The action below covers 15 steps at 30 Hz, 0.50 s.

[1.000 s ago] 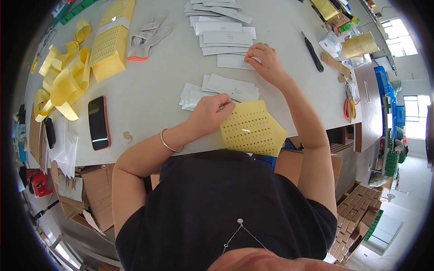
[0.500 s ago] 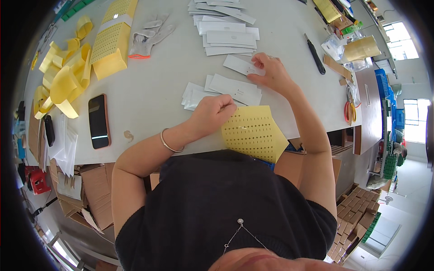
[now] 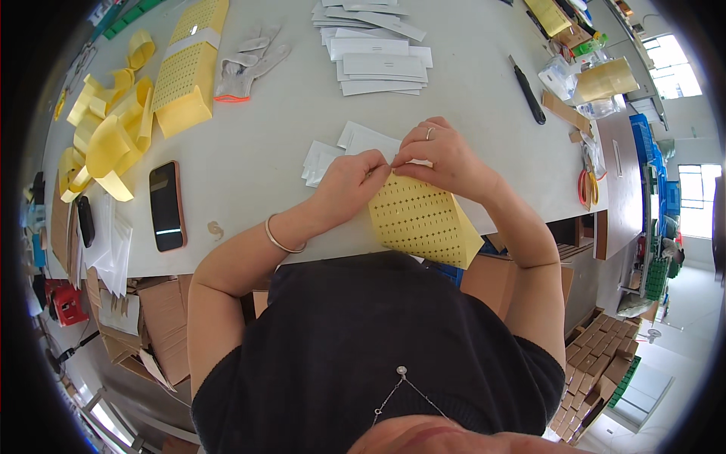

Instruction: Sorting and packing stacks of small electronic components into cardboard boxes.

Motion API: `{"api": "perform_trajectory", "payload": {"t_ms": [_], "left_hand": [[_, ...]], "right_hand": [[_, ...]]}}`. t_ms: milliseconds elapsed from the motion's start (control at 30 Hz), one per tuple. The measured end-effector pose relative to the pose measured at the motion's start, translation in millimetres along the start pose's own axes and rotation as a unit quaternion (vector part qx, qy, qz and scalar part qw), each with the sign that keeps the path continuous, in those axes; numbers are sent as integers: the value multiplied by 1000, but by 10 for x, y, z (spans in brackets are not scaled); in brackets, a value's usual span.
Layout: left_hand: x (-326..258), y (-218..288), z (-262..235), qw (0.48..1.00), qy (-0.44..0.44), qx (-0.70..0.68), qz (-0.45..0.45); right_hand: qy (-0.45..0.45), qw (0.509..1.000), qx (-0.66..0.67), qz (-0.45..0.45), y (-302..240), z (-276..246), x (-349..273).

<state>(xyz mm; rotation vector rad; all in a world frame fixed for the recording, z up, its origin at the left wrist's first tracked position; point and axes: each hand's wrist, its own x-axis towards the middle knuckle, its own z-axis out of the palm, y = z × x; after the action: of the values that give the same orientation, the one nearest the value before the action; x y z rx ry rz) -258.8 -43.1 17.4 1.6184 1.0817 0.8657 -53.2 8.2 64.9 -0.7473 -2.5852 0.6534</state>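
The left hand [image 3: 350, 186] pinches the yellow sheet [image 3: 420, 217], which hangs below its fingertips; the right hand [image 3: 445, 157] brings narrowed fingers beside them, grip unclear; white packets [image 3: 369, 138] lie just beyond the fingers.

Yellow sheet [image 3: 420, 216]: rows of small dark marks; surface bowed, lower end overhanging the tabletop [image 3: 302, 98] edge.
Near white packets [image 3: 321, 161]: flat, overlapping on the tabletop, just beyond the sheet, partly hidden.

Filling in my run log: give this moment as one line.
left hand: holds yellow sheet; right hand: at sheet's upper corner; white packets: beyond hands
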Motion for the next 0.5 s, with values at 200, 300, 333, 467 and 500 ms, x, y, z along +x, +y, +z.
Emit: {"api": "perform_trajectory", "payload": {"t_ms": [200, 300, 333, 467, 500], "left_hand": [[110, -84, -78, 999, 3, -37, -38], [190, -53, -146, 992, 12, -82, -94], [227, -35, -163, 991, 9, -81, -105], [355, 15, -239, 998, -3, -13, -60], [384, 18, -248, 998, -1, -11, -60]], "right_hand": [[36, 985, -146, -89, -84, 0, 95], [76, 996, 38, 3, 139, -73, 258], [87, 989, 103, 56, 294, -119, 335], [146, 984, -14, 99, 869, -144, 677], [147, 984, -13, 96, 983, -102, 761]]}}
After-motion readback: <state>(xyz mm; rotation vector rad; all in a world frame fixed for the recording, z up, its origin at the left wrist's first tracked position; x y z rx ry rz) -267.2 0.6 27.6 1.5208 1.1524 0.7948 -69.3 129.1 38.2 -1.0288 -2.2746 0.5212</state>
